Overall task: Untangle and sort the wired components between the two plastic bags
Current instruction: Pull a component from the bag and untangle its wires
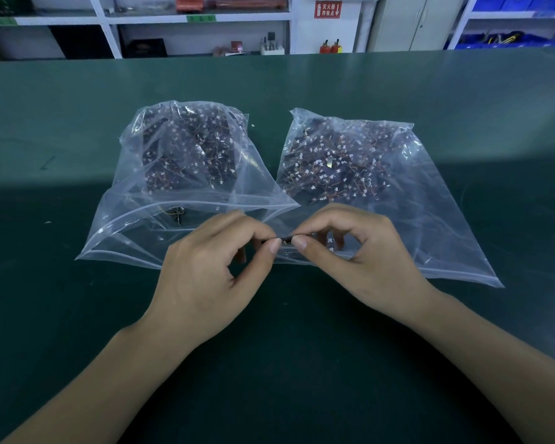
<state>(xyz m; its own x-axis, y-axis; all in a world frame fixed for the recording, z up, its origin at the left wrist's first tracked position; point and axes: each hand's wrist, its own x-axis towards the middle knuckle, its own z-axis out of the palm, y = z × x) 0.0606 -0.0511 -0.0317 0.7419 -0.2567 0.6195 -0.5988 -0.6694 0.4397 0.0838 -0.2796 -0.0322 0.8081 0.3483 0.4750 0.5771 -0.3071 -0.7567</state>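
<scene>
Both hands meet over the bag mouths: left hand (218, 270) and right hand (350, 251) each pinch, thumb against forefinger, one small dark wired component (284, 241) between them. Judged light, with thin fragile leads (grip the body, not wires). Both plastic bags (186, 161) lie on the table (302, 315).

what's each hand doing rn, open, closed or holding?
Left hand: closed, pinching a small dark wired component.
Right hand: closed, pinching the same component's other end.
</scene>
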